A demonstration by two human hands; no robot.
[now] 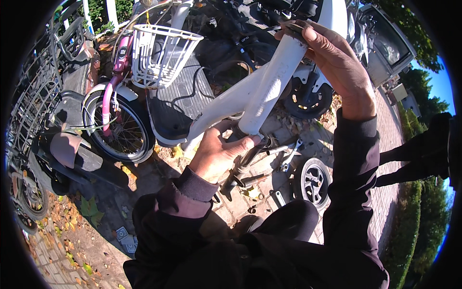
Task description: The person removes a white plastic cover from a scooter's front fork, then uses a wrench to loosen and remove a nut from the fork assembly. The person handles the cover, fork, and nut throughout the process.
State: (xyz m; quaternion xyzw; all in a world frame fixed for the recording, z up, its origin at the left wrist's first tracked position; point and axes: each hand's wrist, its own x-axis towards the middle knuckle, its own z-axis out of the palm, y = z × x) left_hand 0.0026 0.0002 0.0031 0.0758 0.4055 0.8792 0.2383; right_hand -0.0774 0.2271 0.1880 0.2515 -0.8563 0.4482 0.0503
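A white bicycle frame (267, 84) is held at an angle in front of me. My left hand (222, 151) grips the lower end of its head tube, thumb across the rim by a dark ring. Up at the tube's other end, my right hand (337, 65) wraps round the top, where a dark fitting (295, 28) is partly hidden by my fingers. On the paving below lie a metal fork or stem part (245, 171), a silver part (292, 156), a small dark wheel (312, 183) and a wrench-like tool (277, 198).
A pink bicycle (114, 91) with a white basket (163, 55), a scooter deck (178, 106) and other bikes (33, 125) crowd the left and back. A scooter front wheel (306, 103) stands behind the frame. A person's dark legs (414, 154) are at the right, near a grey vehicle (392, 45).
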